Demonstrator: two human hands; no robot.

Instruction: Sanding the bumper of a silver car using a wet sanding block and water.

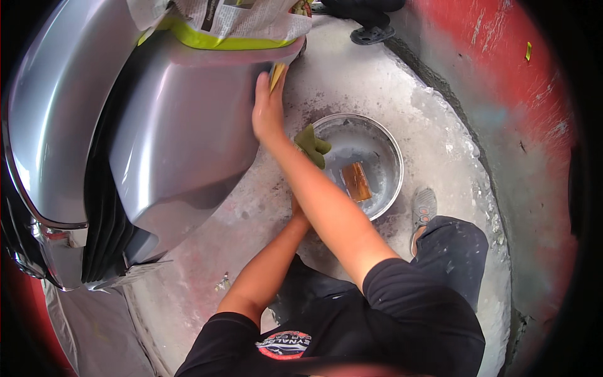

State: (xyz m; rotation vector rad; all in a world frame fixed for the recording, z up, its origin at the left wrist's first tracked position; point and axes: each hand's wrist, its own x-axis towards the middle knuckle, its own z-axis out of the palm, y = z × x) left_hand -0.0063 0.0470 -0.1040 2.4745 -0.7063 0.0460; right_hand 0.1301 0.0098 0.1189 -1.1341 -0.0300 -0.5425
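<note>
Right fingers (262, 88) hold a yellow pad (276, 75) at the silver bumper (188, 113); uneven pressure could mar it; left fingers are hidden, grip unclear

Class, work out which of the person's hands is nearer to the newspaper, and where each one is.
Right. The right hand is just below the newspaper in the picture, beside the panel's edge; the left hand, mostly hidden behind the right forearm, is farther down.
</note>
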